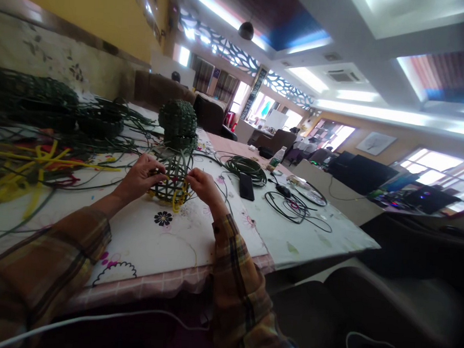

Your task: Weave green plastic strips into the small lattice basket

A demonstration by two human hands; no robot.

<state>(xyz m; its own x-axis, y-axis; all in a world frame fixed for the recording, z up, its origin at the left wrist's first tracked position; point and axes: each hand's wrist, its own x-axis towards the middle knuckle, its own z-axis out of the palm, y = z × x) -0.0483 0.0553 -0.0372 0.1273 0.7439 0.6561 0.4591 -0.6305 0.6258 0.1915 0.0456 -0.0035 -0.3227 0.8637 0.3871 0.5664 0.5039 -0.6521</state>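
Observation:
A small, part-woven basket (165,192) of dark green strips stands on the white patterned tablecloth, with yellow strips woven along its near and lower side. Several green strips stick up from its top. At its left side my left hand (144,176) is closed, thumb and fingers pinching the basket's upper edge. Opposite, my right hand (203,185) pinches the right edge, where a yellow strip loops down. The exact strip between each set of fingertips is too small to make out. Right behind it rests a rounded, tightly woven dark green basket (178,123).
Loose yellow strips (36,170) and green strips lie at the left, before more dark green woven pieces (101,121). To the right are a coil of green strip (242,164), a black phone (247,187), black cable (288,208) and a plastic bottle (278,158). A white cable (133,313) crosses in front.

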